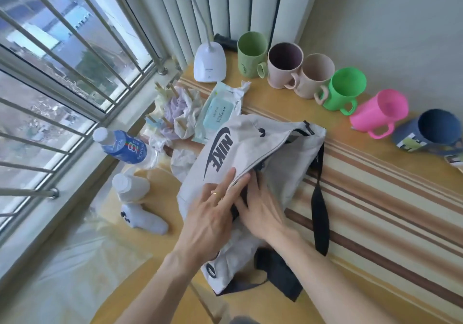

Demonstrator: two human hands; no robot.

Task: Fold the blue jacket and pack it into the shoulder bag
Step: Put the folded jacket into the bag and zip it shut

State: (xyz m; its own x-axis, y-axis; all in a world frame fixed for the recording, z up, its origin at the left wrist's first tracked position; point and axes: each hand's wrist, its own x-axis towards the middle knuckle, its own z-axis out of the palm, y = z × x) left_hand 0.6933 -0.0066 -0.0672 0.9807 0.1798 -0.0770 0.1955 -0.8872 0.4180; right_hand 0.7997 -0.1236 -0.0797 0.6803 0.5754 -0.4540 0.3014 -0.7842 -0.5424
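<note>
The light grey shoulder bag (253, 143) with a black logo lies on the striped table, its zip opening facing right and its black strap (320, 213) trailing toward me. My left hand (213, 213) rests flat on the bag's front panel, fingers spread up to the opening's edge. My right hand (263, 211) sits beside it with fingers stretched into the opening, on dark cloth. More dark blue-black cloth (278, 273) sticks out at the bag's near end; I cannot tell how it is folded.
A row of mugs (345, 90) lines the wall at the back right. A wet-wipe pack (218, 110), a white lamp base (210, 65), crumpled tissues (183, 163), a water bottle (122, 145) and white bottles (130, 188) crowd the left, beside the barred window.
</note>
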